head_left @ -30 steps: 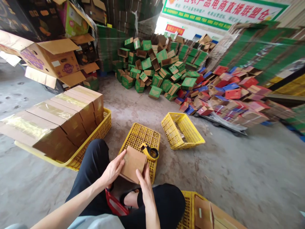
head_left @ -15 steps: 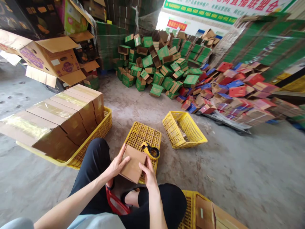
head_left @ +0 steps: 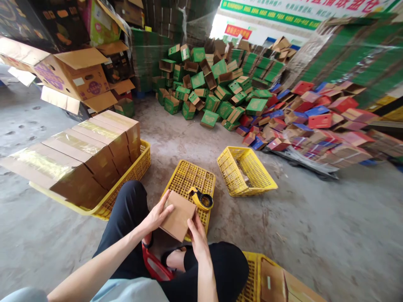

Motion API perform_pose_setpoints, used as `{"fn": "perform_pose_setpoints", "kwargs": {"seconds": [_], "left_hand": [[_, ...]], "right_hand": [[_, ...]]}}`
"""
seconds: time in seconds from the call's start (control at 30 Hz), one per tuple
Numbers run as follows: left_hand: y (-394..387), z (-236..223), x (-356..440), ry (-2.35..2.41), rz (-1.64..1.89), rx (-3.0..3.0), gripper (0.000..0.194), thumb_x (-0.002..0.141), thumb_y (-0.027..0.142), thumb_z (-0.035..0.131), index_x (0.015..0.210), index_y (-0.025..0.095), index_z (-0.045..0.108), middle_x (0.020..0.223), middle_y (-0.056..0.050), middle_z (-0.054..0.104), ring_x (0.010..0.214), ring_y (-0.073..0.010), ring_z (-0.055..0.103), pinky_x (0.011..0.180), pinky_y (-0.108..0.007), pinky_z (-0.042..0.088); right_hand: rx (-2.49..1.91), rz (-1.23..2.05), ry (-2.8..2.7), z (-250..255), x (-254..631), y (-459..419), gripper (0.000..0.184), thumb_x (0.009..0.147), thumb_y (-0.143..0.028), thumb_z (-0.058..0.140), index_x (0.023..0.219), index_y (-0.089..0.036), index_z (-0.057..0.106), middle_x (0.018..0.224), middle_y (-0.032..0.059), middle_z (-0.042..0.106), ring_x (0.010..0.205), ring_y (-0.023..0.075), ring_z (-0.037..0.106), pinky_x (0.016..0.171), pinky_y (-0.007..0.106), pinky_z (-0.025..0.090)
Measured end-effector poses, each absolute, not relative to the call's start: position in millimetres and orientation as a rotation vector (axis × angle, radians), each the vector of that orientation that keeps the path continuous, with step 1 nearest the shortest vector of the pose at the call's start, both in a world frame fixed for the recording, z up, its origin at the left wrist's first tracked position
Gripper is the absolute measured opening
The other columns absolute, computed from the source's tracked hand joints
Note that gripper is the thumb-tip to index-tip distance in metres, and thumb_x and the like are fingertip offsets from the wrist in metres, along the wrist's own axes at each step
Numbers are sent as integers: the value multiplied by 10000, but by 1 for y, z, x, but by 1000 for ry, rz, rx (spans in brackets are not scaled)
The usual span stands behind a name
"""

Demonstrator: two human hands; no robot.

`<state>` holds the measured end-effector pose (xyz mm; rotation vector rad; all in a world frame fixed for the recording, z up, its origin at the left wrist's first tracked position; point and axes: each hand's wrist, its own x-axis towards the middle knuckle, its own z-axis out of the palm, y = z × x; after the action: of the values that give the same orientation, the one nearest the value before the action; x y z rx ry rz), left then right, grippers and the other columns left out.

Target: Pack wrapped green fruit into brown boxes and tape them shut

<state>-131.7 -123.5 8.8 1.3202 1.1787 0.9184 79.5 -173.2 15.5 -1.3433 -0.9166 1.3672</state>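
Between my two hands is a small brown cardboard box (head_left: 179,214), tilted over the near end of an upturned yellow plastic crate (head_left: 191,174). My left hand (head_left: 159,214) is closed on the box's left side, thumb lying on the top face. Along the right side, my right hand (head_left: 197,231) grips it with the thumb near the edge; its fingers are partly hidden behind the box. A yellow and black tape dispenser (head_left: 202,199) lies on the crate just beyond the box, touching neither hand.
At left, a yellow crate (head_left: 145,156) holds a row of taped cartons (head_left: 85,140). An empty yellow basket (head_left: 245,172) stands right of centre. Another crate (head_left: 252,274) with cartons is by my right knee. Heaps of green boxes (head_left: 212,102) and red-blue boxes (head_left: 319,121) lie farther back.
The whole view has shifted slightly, so the surroundings sit a little farther right. My right thumb has moved slightly toward the box's right edge; both hands keep hold of the box.
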Motion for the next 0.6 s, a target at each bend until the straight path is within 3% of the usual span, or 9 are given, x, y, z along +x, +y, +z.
{"fn": "perform_pose_setpoints", "kwargs": {"seconds": [0.1,0.27,0.47,0.6], "left_hand": [[-124,12,-132,1192,909,1334,856,969,656,524,1657,232,242,1681,-86,344,1543,-291,346,1288,-469,252],[-124,11,-133,1199,911,1325,860,966,659,524,1653,218,255,1662,-99,383,1526,-303,378,1281,-471,269],[-120,12,-135,1192,885,1318,852,957,670,532,1636,210,300,1568,-110,521,1419,-321,521,1213,-470,390],[-119,16,-136,1193,877,1341,845,960,682,510,1628,206,308,1545,-110,546,1383,-311,555,1178,-450,434]], "right_hand": [[-1319,1498,-818,16,79,-190,796,854,-519,764,1560,-316,456,1550,82,550,1416,333,533,1102,558,495],[-1381,1493,-765,9,78,-206,817,802,-528,804,1531,-317,502,1559,89,536,1434,349,510,1085,577,504],[-1274,1536,-744,6,74,-188,841,852,-587,735,1587,-361,393,1622,59,459,1436,299,512,1098,524,499],[-1355,1385,-828,4,71,-165,796,904,-701,597,1583,-326,418,1534,72,571,1381,301,567,1042,509,546]]}}
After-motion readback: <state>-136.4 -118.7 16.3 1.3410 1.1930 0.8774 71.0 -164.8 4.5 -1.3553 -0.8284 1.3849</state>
